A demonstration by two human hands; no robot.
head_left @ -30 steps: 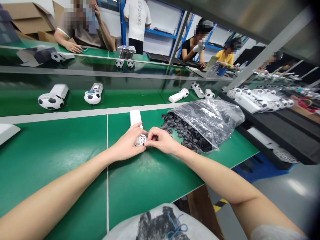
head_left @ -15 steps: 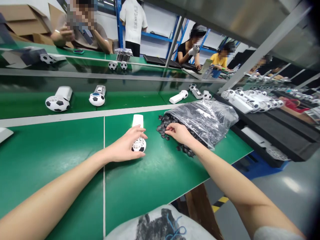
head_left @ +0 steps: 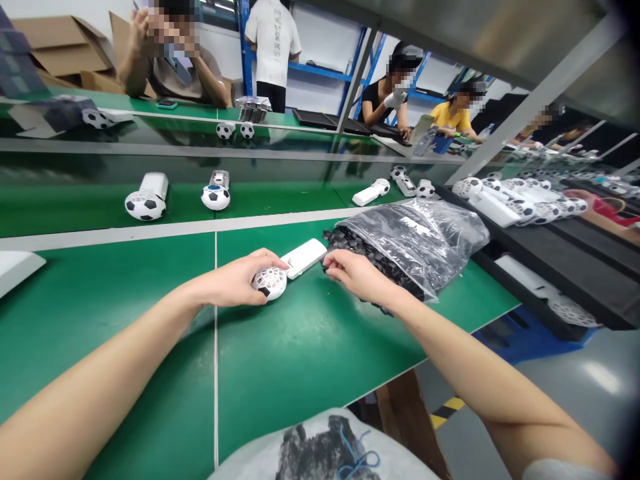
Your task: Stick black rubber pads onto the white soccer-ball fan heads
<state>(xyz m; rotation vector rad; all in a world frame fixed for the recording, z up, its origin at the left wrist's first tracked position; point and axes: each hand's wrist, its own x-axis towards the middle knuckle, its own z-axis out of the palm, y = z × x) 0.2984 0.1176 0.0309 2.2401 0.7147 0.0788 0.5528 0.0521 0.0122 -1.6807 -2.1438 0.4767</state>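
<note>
My left hand (head_left: 245, 277) is closed around the round end of a white plastic housing (head_left: 306, 257) with a soccer-ball pattern and a flat handle. Its domed face is mostly white open lattice, with a black patch showing near the lower rim. The handle points right, toward my right hand (head_left: 353, 272). Pinched together, the right fingertips have a small black piece (head_left: 325, 267) at them. Just behind that hand, a heap of small black pieces (head_left: 373, 247) spills from the mouth of a clear plastic bag (head_left: 430, 233).
Finished-looking soccer-ball housings (head_left: 146, 205) stand along the green belt (head_left: 280, 193) beyond the worktable (head_left: 280, 373). On the right, a black tray (head_left: 565, 250) carries several more housings. Co-workers (head_left: 175, 70) sit across the line. A white part (head_left: 17, 270) lies at the left edge.
The housing has turned so its handle swings from pointing away to pointing right. My left hand now grips its round end more closely. My right fingers have drawn back slightly from the black heap.
</note>
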